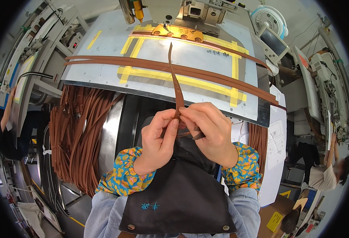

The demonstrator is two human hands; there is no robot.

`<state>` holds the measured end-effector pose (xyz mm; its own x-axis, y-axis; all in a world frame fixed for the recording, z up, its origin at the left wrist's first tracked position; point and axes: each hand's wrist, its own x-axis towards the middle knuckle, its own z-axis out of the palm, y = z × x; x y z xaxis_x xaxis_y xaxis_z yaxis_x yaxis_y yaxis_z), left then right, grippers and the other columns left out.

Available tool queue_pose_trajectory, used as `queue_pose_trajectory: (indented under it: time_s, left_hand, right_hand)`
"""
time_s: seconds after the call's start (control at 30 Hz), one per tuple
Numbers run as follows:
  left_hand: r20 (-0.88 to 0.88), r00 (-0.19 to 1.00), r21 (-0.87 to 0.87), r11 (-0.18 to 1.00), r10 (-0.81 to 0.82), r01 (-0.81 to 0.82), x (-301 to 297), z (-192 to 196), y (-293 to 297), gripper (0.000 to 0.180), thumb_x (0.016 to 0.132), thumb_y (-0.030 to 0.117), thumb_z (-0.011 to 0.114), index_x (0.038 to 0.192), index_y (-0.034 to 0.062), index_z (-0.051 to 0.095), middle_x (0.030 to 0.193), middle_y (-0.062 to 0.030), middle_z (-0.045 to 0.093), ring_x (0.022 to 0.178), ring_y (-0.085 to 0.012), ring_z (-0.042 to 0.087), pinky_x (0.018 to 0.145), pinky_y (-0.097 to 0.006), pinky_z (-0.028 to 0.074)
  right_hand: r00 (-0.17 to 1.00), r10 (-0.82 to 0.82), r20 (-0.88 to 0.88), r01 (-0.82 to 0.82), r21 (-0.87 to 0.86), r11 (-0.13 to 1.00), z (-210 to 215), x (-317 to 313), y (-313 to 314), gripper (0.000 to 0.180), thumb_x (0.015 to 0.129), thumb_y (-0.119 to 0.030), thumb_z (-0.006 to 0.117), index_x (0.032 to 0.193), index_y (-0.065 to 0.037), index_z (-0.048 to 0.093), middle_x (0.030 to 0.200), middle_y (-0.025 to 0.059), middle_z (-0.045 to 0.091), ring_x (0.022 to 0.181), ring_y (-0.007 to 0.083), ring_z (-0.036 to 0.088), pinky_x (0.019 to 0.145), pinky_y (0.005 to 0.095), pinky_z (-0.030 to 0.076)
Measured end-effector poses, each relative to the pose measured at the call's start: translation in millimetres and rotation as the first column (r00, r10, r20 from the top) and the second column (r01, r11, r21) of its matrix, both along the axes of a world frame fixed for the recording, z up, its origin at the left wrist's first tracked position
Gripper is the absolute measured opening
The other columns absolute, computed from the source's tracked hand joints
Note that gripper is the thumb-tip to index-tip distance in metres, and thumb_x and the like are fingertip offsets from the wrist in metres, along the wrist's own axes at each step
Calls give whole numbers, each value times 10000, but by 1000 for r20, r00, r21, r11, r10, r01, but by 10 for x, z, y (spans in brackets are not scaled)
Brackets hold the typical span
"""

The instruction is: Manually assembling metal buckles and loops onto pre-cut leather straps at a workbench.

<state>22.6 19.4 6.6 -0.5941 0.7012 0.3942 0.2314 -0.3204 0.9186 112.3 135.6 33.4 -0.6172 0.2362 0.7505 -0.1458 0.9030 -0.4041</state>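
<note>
Your left hand (157,139) and right hand (211,131) are close together, both pinching a brown strap (175,85), its free tip pointing away over the desk (93,73). Beyond, long brown strips (130,62) lie across it, before a machine head (162,12).

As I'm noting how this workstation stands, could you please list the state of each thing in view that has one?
Left hand: closed, pinching the held brown strap
Right hand: closed, pinching it too
Held brown strap: raised, free end toward the machine
Long straps: laid across the table
Strap bundle: draped downward, strands loose
Yellow template: brightly lit
Fan: upright; whether running, cannot tell
</note>
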Motion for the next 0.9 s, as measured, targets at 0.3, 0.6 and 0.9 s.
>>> queue_pose_trajectory:
  time_s: [0.3, 0.6, 0.9]
  left_hand:
    - [-179, 983, -106, 992, 45, -65, -10, 50, -56, 139, 898, -26, 506, 1032, -48, 537, 766, -107, 654, 685, -114, 633, 598, -220, 476]
    - [186, 976, 19, 994, -112, 111, -20, 16, -27, 171, 950, 16, 414, 1079, -76, 479, 921, -158, 649, 832, -192, 659, 754, -278, 537]
    - [157, 984, 3, 997, -83, 83, -18, 12, -46, 176, 950, 18, 423, 1091, -76, 470, 916, -146, 649, 816, -168, 653, 736, -260, 532]
  right_hand:
    - [993, -97, 71, 74, 277, 958, 74, -37, 7, 231, 583, -50, 639, 793, -15, 549, 728, 45, 499, 600, 156, 549, 424, 243, 413]
    - [999, 34, 3, -31, -341, 940, 120, 0, 93, 105, 787, 56, 625, 824, 5, 542, 735, 31, 510, 541, 54, 405, 461, 191, 327]
    - [976, 92, 196, -16, -358, 933, 207, 32, 20, 235, 753, -48, 705, 908, -14, 531, 787, 87, 538, 598, 196, 565, 500, 270, 448]
